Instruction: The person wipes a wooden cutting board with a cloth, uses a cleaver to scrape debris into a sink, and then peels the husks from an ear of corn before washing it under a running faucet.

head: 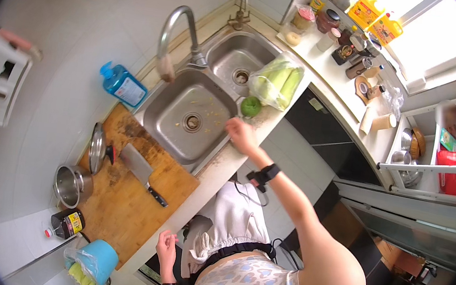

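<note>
Over the front rim of the steel double sink (pixel 153 103), my right hand (pixel 241 134) has its fingers loosely curled, with nothing visible in them. Just beyond it a round green vegetable (pixel 250 106) sits beside a clear plastic bag of long pale-green vegetables (pixel 280 82). Small yellowish scraps lie around the drain of the nearer basin. My left hand (pixel 167 246) is raised near the counter's front edge, fingers partly bent, holding nothing that shows. A cleaver (pixel 137 164) lies flat on the stained wooden cutting board (pixel 117 210), its black handle towards the front edge.
A glass pot lid (pixel 98 148), a steel pot (pixel 73 185) and a dark sauce bottle (pixel 68 224) stand along the board's wall side, near a blue bucket (pixel 98 257). The curved faucet (pixel 180 12) arches beside the sink; a blue soap bottle (pixel 124 85) stands left. Jars crowd the right counter.
</note>
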Tool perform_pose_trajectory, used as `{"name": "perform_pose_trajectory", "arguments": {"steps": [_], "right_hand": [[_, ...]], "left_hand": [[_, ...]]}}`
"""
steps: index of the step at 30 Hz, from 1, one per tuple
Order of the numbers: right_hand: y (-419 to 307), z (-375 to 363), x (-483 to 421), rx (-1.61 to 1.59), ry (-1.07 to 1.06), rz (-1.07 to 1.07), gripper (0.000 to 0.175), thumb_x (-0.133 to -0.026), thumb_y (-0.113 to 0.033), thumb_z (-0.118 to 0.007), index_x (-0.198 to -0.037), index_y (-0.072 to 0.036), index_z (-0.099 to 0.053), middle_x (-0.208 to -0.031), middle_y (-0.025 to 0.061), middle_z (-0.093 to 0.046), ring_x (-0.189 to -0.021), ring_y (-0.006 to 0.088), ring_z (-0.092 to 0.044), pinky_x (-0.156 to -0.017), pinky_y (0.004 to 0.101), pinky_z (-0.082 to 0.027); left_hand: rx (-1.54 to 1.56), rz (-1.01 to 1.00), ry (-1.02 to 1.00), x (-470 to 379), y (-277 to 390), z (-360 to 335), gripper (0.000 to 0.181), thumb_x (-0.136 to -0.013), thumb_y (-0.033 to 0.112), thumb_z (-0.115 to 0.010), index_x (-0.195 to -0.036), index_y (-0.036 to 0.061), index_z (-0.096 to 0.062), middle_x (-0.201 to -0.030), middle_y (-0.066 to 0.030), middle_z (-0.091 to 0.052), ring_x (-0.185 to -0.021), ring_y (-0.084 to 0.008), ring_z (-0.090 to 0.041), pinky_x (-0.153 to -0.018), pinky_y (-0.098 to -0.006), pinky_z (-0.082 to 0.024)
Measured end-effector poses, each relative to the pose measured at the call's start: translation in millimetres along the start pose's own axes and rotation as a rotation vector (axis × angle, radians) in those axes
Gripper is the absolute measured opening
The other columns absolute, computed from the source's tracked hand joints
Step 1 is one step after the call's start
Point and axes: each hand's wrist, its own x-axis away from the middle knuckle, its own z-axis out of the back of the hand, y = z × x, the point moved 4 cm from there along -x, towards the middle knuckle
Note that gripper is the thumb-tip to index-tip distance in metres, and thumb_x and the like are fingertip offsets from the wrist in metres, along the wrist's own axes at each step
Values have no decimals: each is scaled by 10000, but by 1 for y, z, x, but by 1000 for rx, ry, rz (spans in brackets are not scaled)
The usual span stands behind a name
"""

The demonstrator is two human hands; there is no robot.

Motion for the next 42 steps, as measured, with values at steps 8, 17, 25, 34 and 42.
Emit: {"name": "perform_pose_trajectory", "arguments": {"steps": [8, 17, 25, 34, 42], "right_hand": [[69, 194, -28, 358, 194, -119, 159, -844, -149, -597, -983, -82, -635, -833, 128, -677, -764, 263, -676, -668, 351, -526], [30, 256, -40, 527, 88, 72, 140, -821, -106, -595, -954, -70, -620, -815, 92, -655, -759, 272, -645, -646, 372, -506], [40, 263, -110, 504, -76, 212, 191, -849, -121, -575, -1022, -79, -643, -822, 118, -671, -747, 287, -655, -629, 355, -503], [74, 249, -209, 437, -399, 451, 205, -848, -78, -568, -1044, -79, -631, -912, 119, -673, -836, 285, -653, -696, 367, -504], [81, 203, -252, 542, -758, 551, 288, -779, -108, -641, -1064, -106, -598, -992, 108, -647, -913, 324, -621, -761, 418, -512]], "left_hand": [[-56, -79, 56, -10, 88, -49, 221, -940, 91, -526, -1125, -30, -529, -937, -111, -639, -814, -144, -627, -756, -267, -495], [-296, -195, -126, 16, 187, -91, 152, -866, 84, -605, -991, -2, -605, -844, -109, -618, -652, -197, -595, -606, -294, -489], [-286, -191, 48, 28, 207, -123, 148, -824, 90, -643, -950, 21, -606, -870, -116, -630, -753, -251, -631, -636, -318, -484], [-171, 12, -24, 27, 303, -235, 107, -789, 49, -664, -886, 19, -631, -850, -69, -614, -772, -168, -610, -660, -296, -465], [8, -52, 91, 32, 326, -287, 85, -825, 75, -640, -886, 25, -670, -943, -74, -622, -877, -193, -605, -725, -292, -473]]}}
